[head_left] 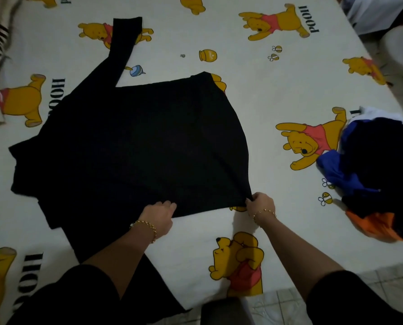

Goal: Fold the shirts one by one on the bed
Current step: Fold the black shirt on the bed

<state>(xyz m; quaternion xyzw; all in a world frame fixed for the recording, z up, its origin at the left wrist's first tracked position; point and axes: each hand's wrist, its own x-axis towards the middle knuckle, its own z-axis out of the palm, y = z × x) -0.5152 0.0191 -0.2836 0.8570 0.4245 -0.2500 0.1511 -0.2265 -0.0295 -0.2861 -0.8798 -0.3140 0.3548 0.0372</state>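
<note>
Two hands work the near edge of a black shirt [130, 141] laid flat on the bed [278, 90]. The shirt lies left of centre on a white sheet printed with yellow bears. One long sleeve [125, 43] stretches away toward the far side. The other side of the garment runs back toward the person, under the left forearm.

The left hand [159, 213] holds the near edge midway along, its fingers curled over the fabric. The right hand [261, 205] pinches the near right corner of the shirt between thumb and fingers. At that corner the cloth is drawn to a point. Each wrist carries a gold chain bracelet [146, 227].

A loose pile of clothes [381, 160] sits at the right edge of the bed, well apart from the black shirt. It shows dark, blue, white and orange cloth. Pale floor tiles [289, 308] appear below the bed's near edge.
</note>
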